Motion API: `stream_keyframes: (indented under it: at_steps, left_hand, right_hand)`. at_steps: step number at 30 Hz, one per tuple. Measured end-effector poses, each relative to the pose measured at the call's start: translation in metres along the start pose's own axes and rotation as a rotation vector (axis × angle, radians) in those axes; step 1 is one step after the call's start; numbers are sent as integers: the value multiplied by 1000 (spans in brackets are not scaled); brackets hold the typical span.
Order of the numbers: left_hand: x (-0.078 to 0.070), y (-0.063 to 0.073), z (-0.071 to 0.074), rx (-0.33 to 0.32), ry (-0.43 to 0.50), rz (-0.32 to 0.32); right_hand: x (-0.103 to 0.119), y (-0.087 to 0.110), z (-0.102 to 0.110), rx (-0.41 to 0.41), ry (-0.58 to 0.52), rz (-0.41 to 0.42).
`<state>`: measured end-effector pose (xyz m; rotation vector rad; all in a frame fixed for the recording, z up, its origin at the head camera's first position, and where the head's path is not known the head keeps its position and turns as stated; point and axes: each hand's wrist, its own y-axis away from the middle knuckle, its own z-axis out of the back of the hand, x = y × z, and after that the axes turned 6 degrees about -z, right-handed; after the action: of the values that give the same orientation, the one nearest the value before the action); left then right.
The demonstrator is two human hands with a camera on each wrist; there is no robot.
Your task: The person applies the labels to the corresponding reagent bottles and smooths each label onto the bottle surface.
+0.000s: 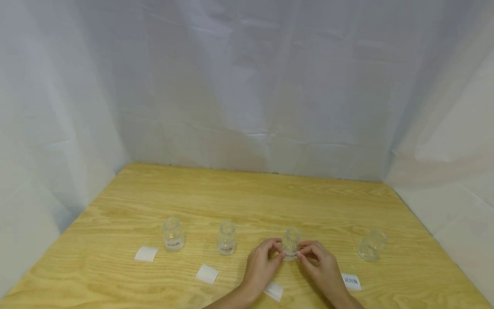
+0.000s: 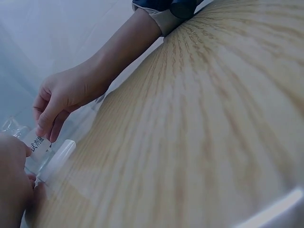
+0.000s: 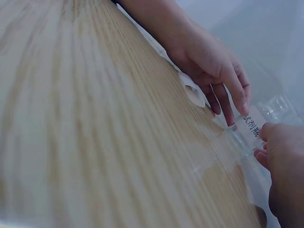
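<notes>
A small clear glass bottle (image 1: 292,235) stands on the table between the two hands. Across its front lies a white label (image 1: 291,255) with black characters. The left hand (image 1: 261,262) pinches the label's left end with thumb and index finger. At the other end, the right hand (image 1: 322,267) pinches it the same way. In the left wrist view the label (image 2: 37,144) appears against the glass, the right hand (image 2: 71,92) beyond it. The right wrist view shows the label (image 3: 249,126) between the thumbs, with the left hand (image 3: 209,57) beyond.
Two labelled glass bottles (image 1: 173,236) (image 1: 227,238) stand to the left; an unlabelled one (image 1: 372,246) stands at right. White paper pieces (image 1: 146,253) (image 1: 207,274) (image 1: 274,292) lie along the front. A printed label (image 1: 351,281) lies beside the right wrist. White sheeting (image 1: 247,86) surrounds the wooden table (image 1: 247,193).
</notes>
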<state>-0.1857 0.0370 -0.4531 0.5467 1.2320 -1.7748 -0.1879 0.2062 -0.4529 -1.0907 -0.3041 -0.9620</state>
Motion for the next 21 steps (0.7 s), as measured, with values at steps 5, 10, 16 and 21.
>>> stream_keyframes:
  at_steps: [5,10,16,21]
  left_hand:
    - [0,-1,-1,-20,50,24]
    - [1,-2,-1,-24,165,62]
    - [2,-3,0,4,261,108]
    - [1,-5,6,77,321,198]
  right_hand:
    - [22,-4,3,-17,-13,-32]
    - [14,-3,1,-31,-42,-78]
    - [-5,2,-2,15,-152,-228]
    - [-7,2,0,99,-224,-269]
